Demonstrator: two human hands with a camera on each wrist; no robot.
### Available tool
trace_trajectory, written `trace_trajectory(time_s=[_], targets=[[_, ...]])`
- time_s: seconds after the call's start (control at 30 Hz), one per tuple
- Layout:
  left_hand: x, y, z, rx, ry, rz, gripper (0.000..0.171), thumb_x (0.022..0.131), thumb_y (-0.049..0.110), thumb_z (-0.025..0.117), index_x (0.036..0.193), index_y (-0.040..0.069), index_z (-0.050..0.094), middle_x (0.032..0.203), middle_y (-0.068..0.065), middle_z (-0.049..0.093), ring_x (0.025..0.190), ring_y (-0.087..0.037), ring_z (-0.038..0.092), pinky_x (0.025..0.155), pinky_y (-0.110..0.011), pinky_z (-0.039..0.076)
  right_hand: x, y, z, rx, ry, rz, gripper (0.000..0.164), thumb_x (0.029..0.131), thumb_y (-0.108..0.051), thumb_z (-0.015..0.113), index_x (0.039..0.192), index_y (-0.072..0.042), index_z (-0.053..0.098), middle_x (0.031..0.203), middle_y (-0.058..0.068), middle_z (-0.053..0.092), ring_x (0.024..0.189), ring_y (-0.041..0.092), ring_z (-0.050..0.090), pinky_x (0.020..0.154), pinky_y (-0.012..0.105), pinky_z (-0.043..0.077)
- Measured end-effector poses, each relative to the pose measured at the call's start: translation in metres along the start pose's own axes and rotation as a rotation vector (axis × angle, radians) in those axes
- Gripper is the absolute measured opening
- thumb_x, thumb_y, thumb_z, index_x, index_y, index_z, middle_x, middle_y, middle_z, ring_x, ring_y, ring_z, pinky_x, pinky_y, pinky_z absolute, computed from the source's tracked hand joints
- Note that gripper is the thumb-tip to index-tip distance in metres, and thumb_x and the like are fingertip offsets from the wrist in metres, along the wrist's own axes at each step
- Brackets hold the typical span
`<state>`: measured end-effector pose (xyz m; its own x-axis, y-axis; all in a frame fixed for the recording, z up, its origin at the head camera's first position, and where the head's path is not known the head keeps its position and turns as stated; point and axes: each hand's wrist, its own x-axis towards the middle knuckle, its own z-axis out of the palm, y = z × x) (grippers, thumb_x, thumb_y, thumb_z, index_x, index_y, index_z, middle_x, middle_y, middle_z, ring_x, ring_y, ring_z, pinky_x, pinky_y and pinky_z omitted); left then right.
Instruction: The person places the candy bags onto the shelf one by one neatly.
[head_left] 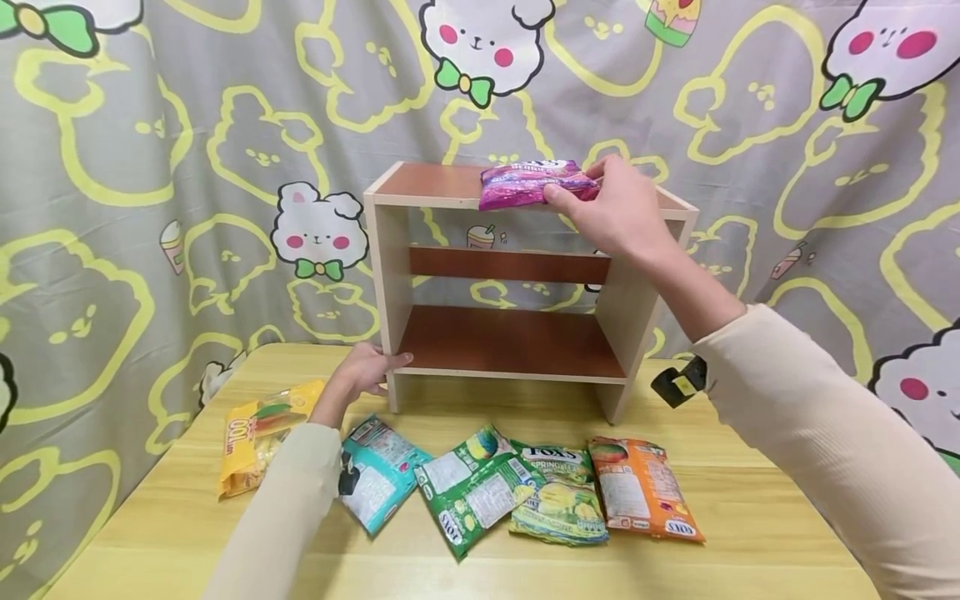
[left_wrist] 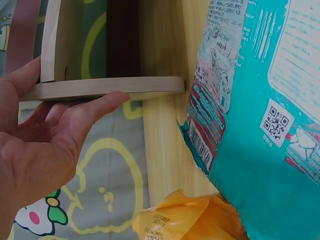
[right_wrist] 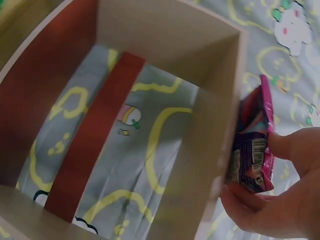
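Observation:
A small wooden shelf (head_left: 517, 340) with brown boards and pale side panels stands on the table. My right hand (head_left: 618, 208) pinches the right end of a purple candy bag (head_left: 517, 187) between thumb and fingers, at the front of the shelf's top board. In the right wrist view the bag (right_wrist: 252, 147) is seen edge-on beside that board. Low on the shelf's left side, my left hand (head_left: 366, 368) grips the side panel (left_wrist: 105, 87), thumb on one side and fingers on the other. Closest below this hand lies a teal candy bag (head_left: 382, 471).
A yellow candy bag (head_left: 251, 437) lies at the table's left. Along the front are a green bag (head_left: 480, 492), a green-and-yellow bag (head_left: 558, 500) and an orange bag (head_left: 645, 492). A patterned curtain (head_left: 225, 125) hangs behind the wooden table (head_left: 735, 517).

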<state>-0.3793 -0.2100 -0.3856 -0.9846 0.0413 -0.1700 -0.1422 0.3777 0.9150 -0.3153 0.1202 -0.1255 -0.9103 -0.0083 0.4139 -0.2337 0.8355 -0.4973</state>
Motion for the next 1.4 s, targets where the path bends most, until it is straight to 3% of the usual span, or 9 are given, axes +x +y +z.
trace_trajectory(time_s=[0.33,0.47,0.8,0.9,1.1,1.23,1.4], targets=[[-0.001,0.0,-0.001,0.008,0.009,0.002,0.045,0.087,0.031,0.068,0.116,-0.003,0.064,0.127,-0.017,0.054,0.116,-0.032,0.05,0.076,-0.043,0.057,0.009,0.001,0.028,-0.148,0.12,-0.158,0.066,0.093,-0.055,0.046,0.122,0.005,0.054,0.117,0.023,0.058,0.112,0.037,0.051,0.094,0.047,0.037],[-0.001,0.0,-0.001,0.014,0.011,0.008,0.045,0.087,0.032,0.068,0.115,-0.003,0.065,0.127,-0.017,0.054,0.116,-0.03,0.051,0.074,-0.042,0.057,0.012,0.001,0.035,-0.197,0.111,-0.157,0.065,0.096,-0.053,0.041,0.126,0.003,0.052,0.122,0.023,0.057,0.118,0.038,0.048,0.101,0.049,0.028],[0.0,0.0,-0.001,0.011,0.012,0.001,0.044,0.087,0.032,0.068,0.114,-0.003,0.064,0.126,-0.016,0.054,0.117,-0.032,0.049,0.074,-0.042,0.057,0.008,-0.007,0.038,-0.225,0.07,-0.095,0.069,0.098,-0.051,0.036,0.138,0.004,0.036,0.133,0.024,0.046,0.127,0.037,0.037,0.106,0.049,0.021],[-0.001,0.001,0.0,0.017,0.013,-0.003,0.045,0.088,0.032,0.068,0.116,-0.003,0.064,0.127,-0.017,0.054,0.118,-0.031,0.049,0.075,-0.043,0.057,0.004,-0.012,0.04,-0.226,0.105,-0.131,0.066,0.098,-0.047,0.039,0.143,0.001,0.029,0.135,0.024,0.041,0.129,0.037,0.032,0.108,0.048,0.017],[-0.001,0.0,-0.001,0.026,0.012,-0.003,0.047,0.088,0.032,0.068,0.117,-0.004,0.062,0.127,-0.018,0.054,0.113,-0.032,0.051,0.077,-0.043,0.057,-0.005,-0.02,0.048,-0.264,0.203,-0.299,0.058,0.098,-0.039,0.044,0.145,-0.011,0.029,0.133,0.021,0.042,0.125,0.035,0.033,0.106,0.047,0.02],[0.0,0.0,-0.002,0.019,0.006,-0.011,0.047,0.088,0.032,0.068,0.119,-0.003,0.062,0.129,-0.019,0.053,0.115,-0.034,0.05,0.078,-0.044,0.056,-0.01,-0.021,0.056,-0.299,0.181,-0.368,0.056,0.097,-0.036,0.047,0.147,-0.017,0.031,0.136,0.022,0.04,0.126,0.036,0.033,0.109,0.047,0.021],[0.0,0.0,-0.001,0.02,0.01,-0.001,0.048,0.087,0.033,0.068,0.118,-0.003,0.062,0.129,-0.019,0.053,0.119,-0.036,0.05,0.076,-0.044,0.057,-0.015,-0.019,0.064,-0.349,0.146,-0.365,0.058,0.095,-0.03,0.052,0.148,-0.019,0.03,0.138,0.022,0.037,0.131,0.038,0.027,0.112,0.052,0.013]])
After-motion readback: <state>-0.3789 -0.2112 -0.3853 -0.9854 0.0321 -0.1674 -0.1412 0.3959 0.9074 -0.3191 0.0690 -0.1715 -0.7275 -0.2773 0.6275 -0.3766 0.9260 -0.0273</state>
